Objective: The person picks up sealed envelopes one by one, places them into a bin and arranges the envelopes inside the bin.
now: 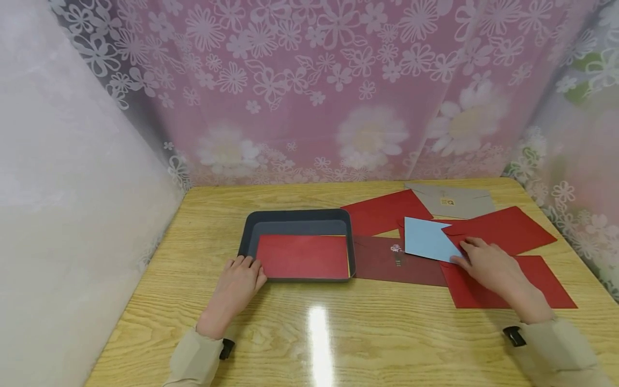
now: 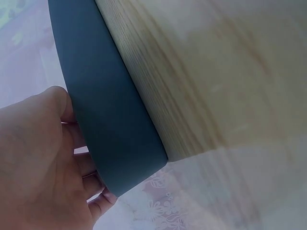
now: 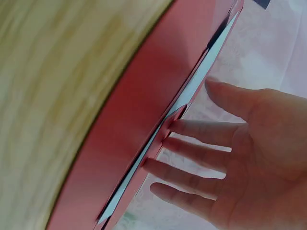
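A dark grey rectangular tray holds a red envelope with a yellow edge showing beneath its right side. My left hand grips the tray's front left corner; in the left wrist view its fingers hook over the rim. On the right, a light blue envelope lies among red ones, partly beneath a tilted red envelope. My right hand has its fingertips at these two envelopes. The right wrist view shows that hand with fingers extended and spread toward the pile's edge.
A maroon envelope with a small floral print lies beside the tray. Another red envelope, a grey one and a red one at the front right surround the pile. Floral curtains border the wooden table.
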`<state>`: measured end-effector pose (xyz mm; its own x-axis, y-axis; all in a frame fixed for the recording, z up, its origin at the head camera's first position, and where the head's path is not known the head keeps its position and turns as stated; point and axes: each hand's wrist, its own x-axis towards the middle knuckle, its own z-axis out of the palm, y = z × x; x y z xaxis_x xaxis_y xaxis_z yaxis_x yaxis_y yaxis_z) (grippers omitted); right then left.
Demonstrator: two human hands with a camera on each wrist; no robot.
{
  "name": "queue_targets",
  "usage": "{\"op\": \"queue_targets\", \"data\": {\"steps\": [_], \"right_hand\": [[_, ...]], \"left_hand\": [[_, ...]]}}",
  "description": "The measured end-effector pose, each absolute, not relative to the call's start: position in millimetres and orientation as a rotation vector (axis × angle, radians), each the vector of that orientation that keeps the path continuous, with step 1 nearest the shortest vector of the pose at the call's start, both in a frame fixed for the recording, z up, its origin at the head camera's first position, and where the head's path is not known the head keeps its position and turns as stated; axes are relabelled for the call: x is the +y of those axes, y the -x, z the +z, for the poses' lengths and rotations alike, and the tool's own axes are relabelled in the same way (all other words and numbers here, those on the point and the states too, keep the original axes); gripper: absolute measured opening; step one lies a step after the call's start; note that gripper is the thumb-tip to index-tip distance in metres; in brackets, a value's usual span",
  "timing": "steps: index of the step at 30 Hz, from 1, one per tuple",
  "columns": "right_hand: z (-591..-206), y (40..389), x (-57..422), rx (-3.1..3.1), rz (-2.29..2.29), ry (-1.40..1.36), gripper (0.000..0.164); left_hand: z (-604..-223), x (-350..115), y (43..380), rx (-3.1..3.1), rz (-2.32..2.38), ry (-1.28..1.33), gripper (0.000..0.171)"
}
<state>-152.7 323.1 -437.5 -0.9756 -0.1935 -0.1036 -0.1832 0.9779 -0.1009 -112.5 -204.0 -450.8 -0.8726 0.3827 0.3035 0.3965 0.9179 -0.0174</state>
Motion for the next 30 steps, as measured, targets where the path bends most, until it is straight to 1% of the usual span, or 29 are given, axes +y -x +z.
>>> {"op": "queue_targets", "data": {"steps": [3, 20, 25, 30], "right_hand": [[-439, 151, 315, 3.044, -0.116, 0.371, 0.063], [-442, 138, 273, 3.140, -0.122, 0.522, 0.053], [-438, 147, 282, 3.173, -0.216, 0.534, 0.041], [-438, 170, 310, 3.299, -0.297, 0.511, 0.027]], "left_hand": [[-451, -204, 113, -2.779, -0.055, 0.577, 0.033], [-453, -205, 113, -2.739, -0.044, 0.583, 0.033], [-453, -205, 112, -2.741, -0.043, 0.581, 0.034], [-453, -205, 112, -2.723, -0.052, 0.587, 0.034]]}}
